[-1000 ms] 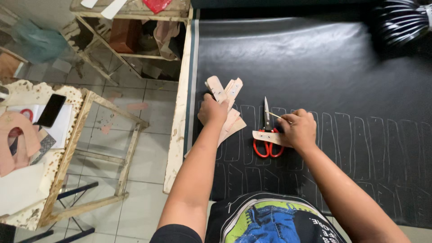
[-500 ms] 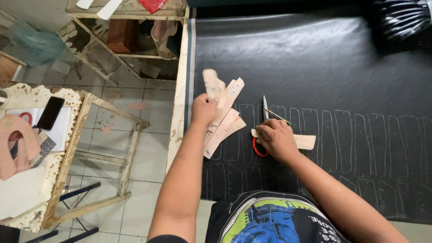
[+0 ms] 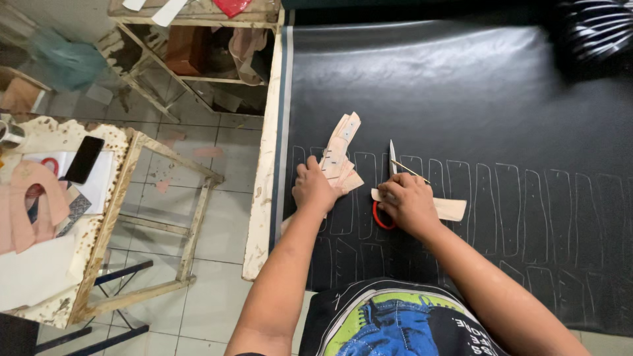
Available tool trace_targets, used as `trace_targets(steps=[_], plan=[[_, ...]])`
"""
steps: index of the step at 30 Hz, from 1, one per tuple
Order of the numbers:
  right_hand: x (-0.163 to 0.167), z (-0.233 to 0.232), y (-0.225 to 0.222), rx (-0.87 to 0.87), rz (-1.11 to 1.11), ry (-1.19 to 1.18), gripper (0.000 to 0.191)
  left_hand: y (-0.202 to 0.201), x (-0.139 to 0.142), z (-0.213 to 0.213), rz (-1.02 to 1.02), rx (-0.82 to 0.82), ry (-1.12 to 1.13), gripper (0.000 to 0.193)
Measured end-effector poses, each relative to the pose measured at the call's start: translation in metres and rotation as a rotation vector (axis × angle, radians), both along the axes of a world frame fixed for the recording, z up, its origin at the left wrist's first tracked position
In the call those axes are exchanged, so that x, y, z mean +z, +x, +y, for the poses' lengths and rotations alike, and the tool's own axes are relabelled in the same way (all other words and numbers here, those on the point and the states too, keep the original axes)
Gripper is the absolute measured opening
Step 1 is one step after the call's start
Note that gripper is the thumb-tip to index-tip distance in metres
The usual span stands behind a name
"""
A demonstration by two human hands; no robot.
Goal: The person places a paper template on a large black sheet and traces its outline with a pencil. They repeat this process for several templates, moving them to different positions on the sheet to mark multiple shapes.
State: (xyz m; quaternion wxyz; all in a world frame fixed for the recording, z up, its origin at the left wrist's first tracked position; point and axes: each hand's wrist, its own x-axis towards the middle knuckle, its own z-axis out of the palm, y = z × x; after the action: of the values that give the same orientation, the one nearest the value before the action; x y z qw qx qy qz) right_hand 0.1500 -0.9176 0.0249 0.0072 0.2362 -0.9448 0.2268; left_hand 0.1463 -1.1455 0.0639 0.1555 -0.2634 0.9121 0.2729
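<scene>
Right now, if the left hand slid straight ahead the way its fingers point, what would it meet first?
The left hand already rests on the fanned stack of tan pattern pieces; going on, it would likely push along them, then reach bare black sheet.

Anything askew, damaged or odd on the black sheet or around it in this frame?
Nothing stands out. The left hand rests on fanned tan templates; the right hand covers red-handled scissors and one template strip on the black sheet.

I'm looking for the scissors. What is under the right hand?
Under the right hand lie scissors: blade tips and part of a red handle show, with a tan strip on the black sheet. The rest is covered.
</scene>
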Motion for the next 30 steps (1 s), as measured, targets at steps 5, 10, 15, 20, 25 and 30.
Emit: trace_targets(steps=[5,10,15,20,25,30], plan=[[0.001,0.001,-0.004,0.028,-0.007,0.013,0.036,-0.001,-0.024,0.008,0.034,-0.049,-0.113,0.074],[-0.002,0.007,-0.009,0.027,-0.007,-0.037,0.038,-0.001,-0.041,0.025,0.131,-0.007,-0.164,0.063],[-0.007,0.011,-0.008,0.057,0.035,-0.106,0.04,-0.011,-0.032,0.023,-0.046,0.073,-0.035,0.071],[-0.006,0.012,-0.007,0.064,0.043,-0.116,0.036,-0.004,-0.015,0.017,-0.053,0.064,0.128,0.087],[-0.005,0.012,-0.008,0.048,0.009,-0.074,0.036,0.002,-0.031,0.029,0.089,0.113,0.042,0.065],[-0.008,0.009,-0.009,0.042,0.016,-0.024,0.035,0.005,-0.056,0.012,0.195,0.161,0.24,0.052]])
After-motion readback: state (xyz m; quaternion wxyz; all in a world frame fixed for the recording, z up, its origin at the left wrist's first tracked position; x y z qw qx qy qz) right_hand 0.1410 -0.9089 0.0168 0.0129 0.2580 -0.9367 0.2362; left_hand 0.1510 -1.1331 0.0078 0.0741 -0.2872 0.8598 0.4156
